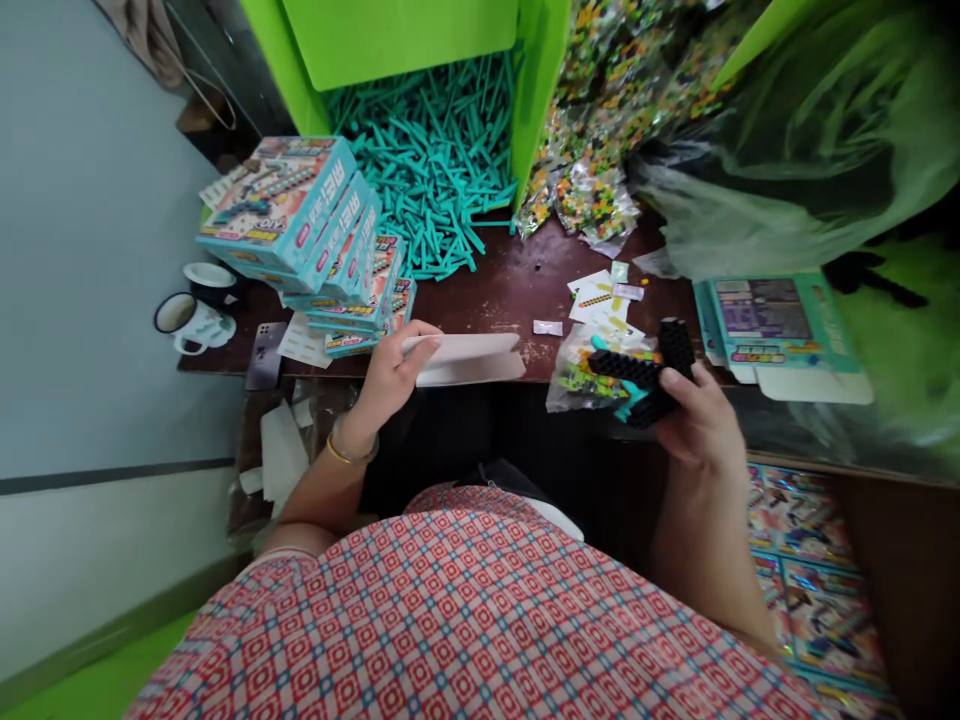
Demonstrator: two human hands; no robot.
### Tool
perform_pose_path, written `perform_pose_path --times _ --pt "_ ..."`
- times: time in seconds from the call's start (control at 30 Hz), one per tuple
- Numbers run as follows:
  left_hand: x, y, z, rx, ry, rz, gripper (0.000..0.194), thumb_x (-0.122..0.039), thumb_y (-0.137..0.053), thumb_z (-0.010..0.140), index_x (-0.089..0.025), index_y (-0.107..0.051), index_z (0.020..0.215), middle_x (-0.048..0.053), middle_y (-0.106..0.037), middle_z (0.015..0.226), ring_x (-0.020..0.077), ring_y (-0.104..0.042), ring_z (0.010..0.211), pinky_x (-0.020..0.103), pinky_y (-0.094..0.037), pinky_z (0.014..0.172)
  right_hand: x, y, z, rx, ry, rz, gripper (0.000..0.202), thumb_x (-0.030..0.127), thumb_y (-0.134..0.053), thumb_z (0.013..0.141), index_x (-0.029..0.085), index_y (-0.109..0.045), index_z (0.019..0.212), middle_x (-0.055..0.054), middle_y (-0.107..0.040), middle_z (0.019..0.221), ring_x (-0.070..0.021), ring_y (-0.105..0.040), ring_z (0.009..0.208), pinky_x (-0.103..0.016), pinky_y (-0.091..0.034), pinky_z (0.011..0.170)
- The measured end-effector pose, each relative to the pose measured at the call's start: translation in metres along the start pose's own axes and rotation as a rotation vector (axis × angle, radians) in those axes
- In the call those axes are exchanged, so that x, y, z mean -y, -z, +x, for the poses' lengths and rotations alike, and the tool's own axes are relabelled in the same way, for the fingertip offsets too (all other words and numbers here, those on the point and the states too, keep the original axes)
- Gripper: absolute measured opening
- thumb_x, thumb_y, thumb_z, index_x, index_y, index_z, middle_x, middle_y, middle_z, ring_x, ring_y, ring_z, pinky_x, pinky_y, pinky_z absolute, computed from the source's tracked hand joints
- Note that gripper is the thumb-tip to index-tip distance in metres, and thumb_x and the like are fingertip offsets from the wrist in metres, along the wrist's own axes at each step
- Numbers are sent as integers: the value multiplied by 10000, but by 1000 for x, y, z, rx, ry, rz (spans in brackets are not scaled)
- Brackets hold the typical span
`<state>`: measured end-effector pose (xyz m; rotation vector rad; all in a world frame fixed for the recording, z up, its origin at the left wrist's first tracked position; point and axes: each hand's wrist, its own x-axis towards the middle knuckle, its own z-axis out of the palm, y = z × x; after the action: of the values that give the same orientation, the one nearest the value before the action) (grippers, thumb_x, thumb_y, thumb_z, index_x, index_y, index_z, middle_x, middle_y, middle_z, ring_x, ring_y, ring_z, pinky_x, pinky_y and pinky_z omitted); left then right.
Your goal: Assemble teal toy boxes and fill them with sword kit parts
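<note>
My left hand (394, 375) pinches the left end of a pale, flattish open carton (472, 360) at the table's front edge. Farther right, my right hand (697, 410) is closed around black studded pieces (676, 345) and teal sticks (630, 390). A clear bag of small orange, yellow and green bits (574, 375) hangs beside these pieces; whether my fingers grip it too is hidden. Behind it lie white printed cards (596, 300) and a small pale packet (547, 328).
Stacked teal boxes (277, 200), two mugs (180, 318) and a phone (265, 355) stand or lie at left. A green bin holds teal sticks (442, 150). Bagged bits (596, 200) and flat cartons (780, 325) are at right, with more boxes (817, 570) below.
</note>
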<state>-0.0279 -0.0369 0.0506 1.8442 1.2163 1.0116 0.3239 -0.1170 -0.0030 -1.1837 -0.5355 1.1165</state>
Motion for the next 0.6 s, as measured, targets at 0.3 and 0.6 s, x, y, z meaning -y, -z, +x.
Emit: perform_pose_path --times 0.3,0.6 --pt "-30 -8 -69 202 177 -107 185 -371 -657 978 -209 -746 988 39 -780 965 184 -712 890 296 -561 854 26 -50 -30 151 61 -110 518 550 -1033 424 286 -756 772 23 -731 777 -203 -716 695 -445 -662 859" --pt "-11 -19 -73 87 213 -324 239 -429 -718 921 -192 -724 951 38 -769 912 172 -715 835 288 -562 782 37 -46 -54 138 386 -292 376 485 -999 588 372 -822 899 14 -781 953 -188 -720 816 -416 -617 947"
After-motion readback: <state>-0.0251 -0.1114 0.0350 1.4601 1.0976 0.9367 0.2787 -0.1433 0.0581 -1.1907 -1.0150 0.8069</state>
